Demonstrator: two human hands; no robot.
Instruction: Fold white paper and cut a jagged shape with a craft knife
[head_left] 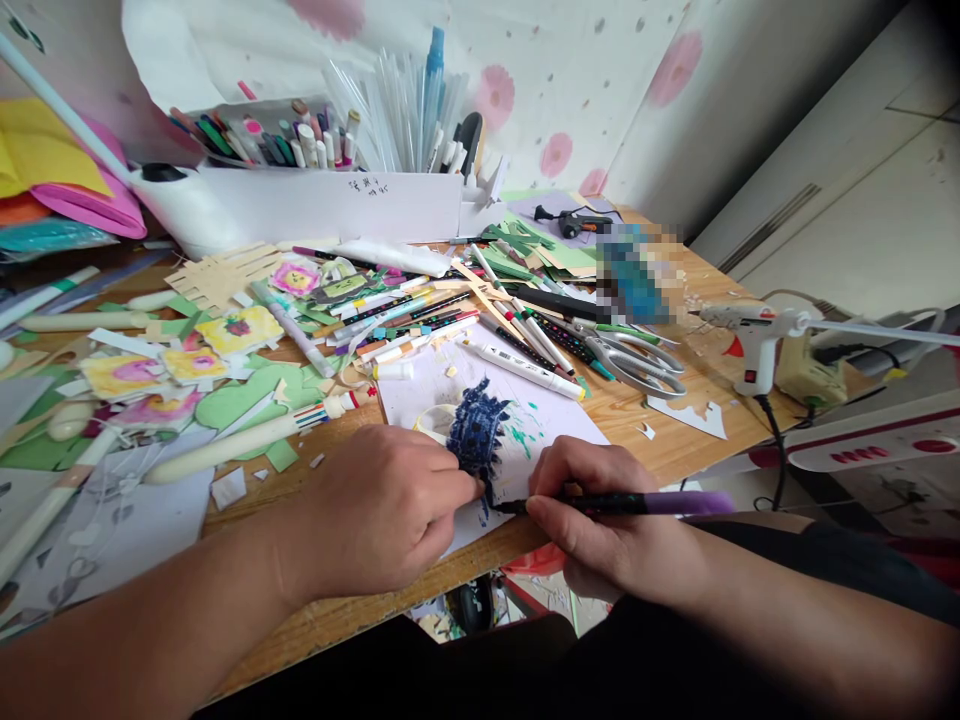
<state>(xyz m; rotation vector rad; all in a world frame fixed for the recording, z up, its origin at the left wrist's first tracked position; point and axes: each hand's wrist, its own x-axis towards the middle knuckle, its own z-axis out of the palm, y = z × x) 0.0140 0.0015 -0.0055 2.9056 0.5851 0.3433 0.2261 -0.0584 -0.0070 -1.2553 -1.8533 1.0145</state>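
Observation:
A dark blue paper cutout [478,428] with a jagged edge and black marks lies on a white sheet [585,420] near the desk's front edge. My left hand [382,510] is closed at its lower end, with the index fingertip and thumb gripping it there. In my right hand [607,510], a marker pen [637,502] with a black dotted barrel and a purple end is held between thumb and fingers. Its tip points left, close to the cutout's lower edge; whether it touches is hard to tell. Blue and green strokes stain the sheet.
Beyond the sheet, a white marker [525,368], grey scissors [634,360] and several pens lie piled. A white glue gun [757,335] sits at the right edge. Painted paper pieces [236,330] and green scraps cover the left. A white box [337,205] of markers stands behind.

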